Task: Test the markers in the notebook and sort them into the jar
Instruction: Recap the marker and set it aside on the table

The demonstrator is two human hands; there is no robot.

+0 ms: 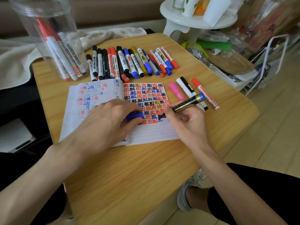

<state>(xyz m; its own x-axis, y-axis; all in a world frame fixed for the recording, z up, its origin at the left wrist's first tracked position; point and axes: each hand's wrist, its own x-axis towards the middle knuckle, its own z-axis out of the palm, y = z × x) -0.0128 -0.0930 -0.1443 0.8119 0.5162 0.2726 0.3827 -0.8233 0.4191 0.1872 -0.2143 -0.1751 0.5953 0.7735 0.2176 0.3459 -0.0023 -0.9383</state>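
An open notebook lies in the middle of the wooden tabletop. Its right page is crowded with small test marks in red, blue, black and gold, and fainter marks show on the left page.

The left hand rests across the notebook's fold with its fingers curled round a blue cap, which sits at the 3 o'clock side of that hand. The right hand grips a black-and-gold marker. The dark tip touches the right page near the lowest row of marks, and the blue rear end points toward 2 o'clock.

Taking the notebook as the centre of the dial, a clear jar stands at 10 o'clock near the tabletop's far left corner, with several red- and black-capped markers leaning inside it. At 12 o'clock a row of capped markers lies side by side, touching one another, just beyond the notebook's top edge.

At 2 o'clock four more lie apart from the row: a pink marker, a white marker, a black-capped marker and a red-capped marker. The held marker's rear end crosses over the white one.

A pale cloth lies past the tabletop at 9 to 10 o'clock, and a white stool stands at 1 o'clock.
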